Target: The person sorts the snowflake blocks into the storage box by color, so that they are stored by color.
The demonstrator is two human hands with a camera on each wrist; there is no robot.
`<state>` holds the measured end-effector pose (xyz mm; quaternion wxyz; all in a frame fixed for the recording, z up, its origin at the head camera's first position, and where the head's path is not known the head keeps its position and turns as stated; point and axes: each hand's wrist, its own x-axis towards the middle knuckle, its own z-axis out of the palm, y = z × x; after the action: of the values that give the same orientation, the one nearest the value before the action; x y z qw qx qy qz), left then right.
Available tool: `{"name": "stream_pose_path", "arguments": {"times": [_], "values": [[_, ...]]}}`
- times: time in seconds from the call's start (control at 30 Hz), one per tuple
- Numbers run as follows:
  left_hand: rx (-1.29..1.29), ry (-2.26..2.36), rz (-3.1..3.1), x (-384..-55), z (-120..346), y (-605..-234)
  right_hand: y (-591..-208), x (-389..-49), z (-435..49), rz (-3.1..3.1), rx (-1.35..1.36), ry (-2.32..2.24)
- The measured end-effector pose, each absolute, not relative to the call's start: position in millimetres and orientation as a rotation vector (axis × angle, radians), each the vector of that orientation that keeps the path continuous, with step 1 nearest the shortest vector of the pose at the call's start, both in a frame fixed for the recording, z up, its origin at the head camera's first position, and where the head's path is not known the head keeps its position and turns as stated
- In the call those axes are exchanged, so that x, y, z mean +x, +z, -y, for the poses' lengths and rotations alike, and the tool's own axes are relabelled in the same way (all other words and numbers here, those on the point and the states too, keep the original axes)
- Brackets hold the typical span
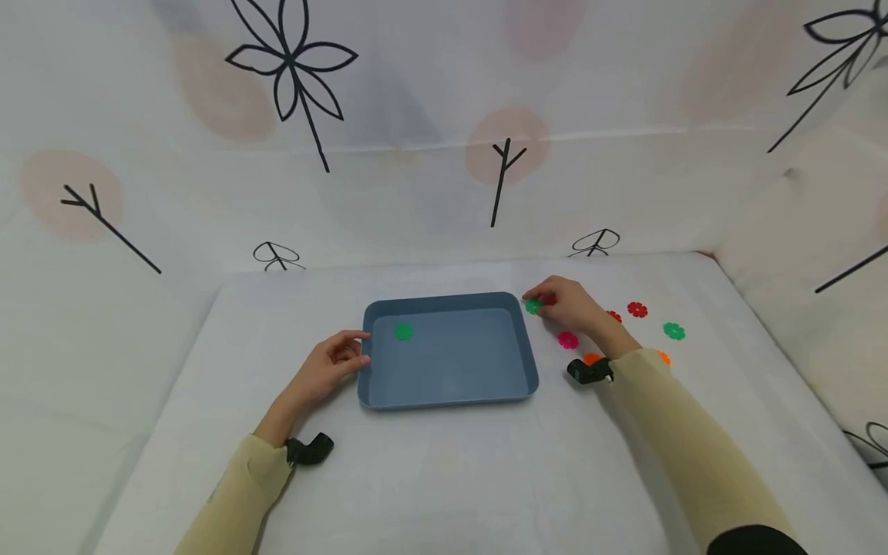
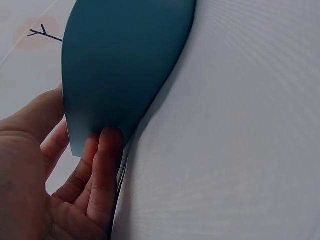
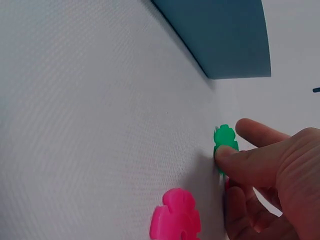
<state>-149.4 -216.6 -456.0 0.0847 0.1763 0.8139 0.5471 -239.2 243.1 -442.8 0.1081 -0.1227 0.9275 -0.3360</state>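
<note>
A shallow blue-grey tray [image 1: 444, 403] lies on the white table. My left hand [image 1: 333, 366] grips its left end, thumb and fingers at the rim and outer wall [image 2: 115, 65]. Inside the tray, near its upper left, lies a green flower-shaped disc [image 1: 403, 331]. Just right of the tray's far right corner, my right hand [image 1: 570, 302] pinches another green flower-shaped disc [image 3: 225, 135] between thumb and finger. A red piece shows partly behind those fingers; whether it is held is unclear. Closest to this hand on the table is a pink flower-shaped disc [image 1: 568, 340].
Right of the tray lie more flower-shaped discs: a red one [image 1: 637, 309], a green one [image 1: 674, 331], an orange one [image 1: 591, 358], and others partly hidden by the right arm. A patterned white cloth [image 1: 430, 200] hangs behind the table. Each wrist wears a small black camera [image 1: 310, 449].
</note>
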Motion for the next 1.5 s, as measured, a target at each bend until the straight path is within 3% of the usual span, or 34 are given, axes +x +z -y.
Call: {"name": "stream_pose_path", "arguments": {"times": [0.5, 0.93, 1.5], "values": [[0.475, 1.624, -2.429, -157, 223, -474, -445, -235, -247, -2.778, -0.306, -0.995], [0.508, 1.596, -2.439, -144, 213, -443, -432, -230, -248, -2.774, -0.341, -1.029], [0.494, 1.599, -2.422, -142, 214, -442, -408, -217, -210, -2.908, -0.52, -1.117]]}}
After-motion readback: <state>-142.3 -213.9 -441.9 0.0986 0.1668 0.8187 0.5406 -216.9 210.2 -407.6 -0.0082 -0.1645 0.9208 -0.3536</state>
